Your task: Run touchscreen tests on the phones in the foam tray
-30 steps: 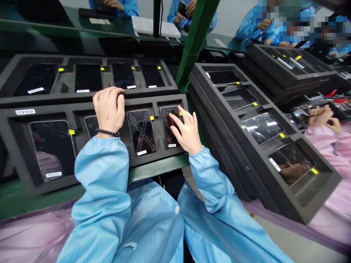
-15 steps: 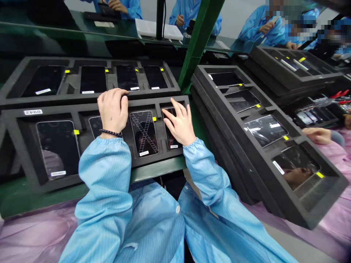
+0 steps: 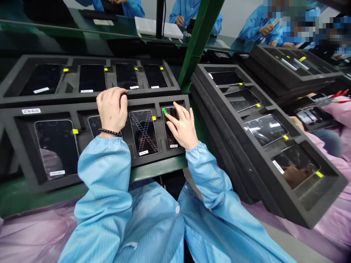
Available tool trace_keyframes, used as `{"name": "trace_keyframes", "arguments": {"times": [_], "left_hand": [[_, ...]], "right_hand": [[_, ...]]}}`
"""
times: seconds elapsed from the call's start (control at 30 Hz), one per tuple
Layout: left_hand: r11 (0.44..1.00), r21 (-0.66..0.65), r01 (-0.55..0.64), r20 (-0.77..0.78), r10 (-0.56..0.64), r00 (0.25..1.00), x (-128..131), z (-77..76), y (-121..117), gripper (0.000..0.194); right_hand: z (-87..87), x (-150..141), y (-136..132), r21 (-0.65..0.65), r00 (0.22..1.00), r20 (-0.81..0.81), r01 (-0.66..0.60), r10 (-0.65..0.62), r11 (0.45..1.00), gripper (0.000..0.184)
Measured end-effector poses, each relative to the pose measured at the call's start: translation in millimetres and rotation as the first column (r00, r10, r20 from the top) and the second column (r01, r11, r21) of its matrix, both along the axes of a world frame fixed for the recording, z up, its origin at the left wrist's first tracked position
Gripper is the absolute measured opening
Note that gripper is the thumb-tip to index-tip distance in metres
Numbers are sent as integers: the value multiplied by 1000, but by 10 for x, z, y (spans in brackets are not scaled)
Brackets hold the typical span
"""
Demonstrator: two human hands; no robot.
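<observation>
In the head view, my right hand (image 3: pixel 184 126) is over the rightmost phone (image 3: pixel 169 139) in the near foam tray (image 3: pixel 60 106). Its fingers are spread, and the index fingertip is at the screen's upper left corner beside small green marks. My left hand (image 3: pixel 112 109), a dark braided band at the wrist, lies over the second phone (image 3: pixel 93 125) from the left, fingers resting by the tray's far rim; much of that phone is hidden. Between my hands, a phone (image 3: pixel 144 133) shows a grid-patterned X. The leftmost phone (image 3: pixel 56 146) has a dark screen.
Behind sits another foam tray (image 3: pixel 72 60) of dark phones. On the right, stacked trays (image 3: pixel 238 146) hold more phones. A green post (image 3: pixel 196 47) rises between them. Co-workers in blue sit across the bench; a person's pink sleeve (image 3: pixel 336 109) is at the right.
My right hand has shifted slightly right and down, and green marks now show at the corner of the rightmost phone's screen. My left hand stays almost in place. The pink-sleeved person's arm has moved.
</observation>
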State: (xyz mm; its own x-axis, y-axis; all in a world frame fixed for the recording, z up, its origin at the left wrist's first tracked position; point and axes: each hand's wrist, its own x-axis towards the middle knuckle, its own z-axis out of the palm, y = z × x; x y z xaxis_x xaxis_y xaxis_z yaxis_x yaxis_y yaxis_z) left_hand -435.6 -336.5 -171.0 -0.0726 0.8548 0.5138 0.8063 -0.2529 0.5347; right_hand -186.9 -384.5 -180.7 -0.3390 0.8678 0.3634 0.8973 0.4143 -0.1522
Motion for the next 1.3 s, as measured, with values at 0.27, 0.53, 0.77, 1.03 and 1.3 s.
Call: {"name": "trace_keyframes", "arguments": {"times": [0.27, 0.53, 0.77, 1.03, 1.3], "left_hand": [[999, 41, -17, -59, 20, 998, -16, -46, 29, 38], [998, 62, -19, -56, 23, 998, -24, -61, 34, 38], [998, 61, -22, -53, 25, 998, -31, -64, 33, 38], [998, 51, -29, -68, 32, 997, -33, -57, 33, 39], [999, 43, -25, -64, 27, 998, -19, -39, 6, 39]], "right_hand": [[-52, 91, -185, -26, 999, 14, 40, -40, 999, 37], [-127, 199, -345, -41, 998, -4, 60, -60, 997, 37], [-157, 296, -497, -66, 997, 1, 72, -72, 995, 37], [-225, 412, -685, -95, 997, 14, 77, -76, 993, 37], [-260, 547, -855, -83, 997, 29, 78, -76, 993, 35]]}}
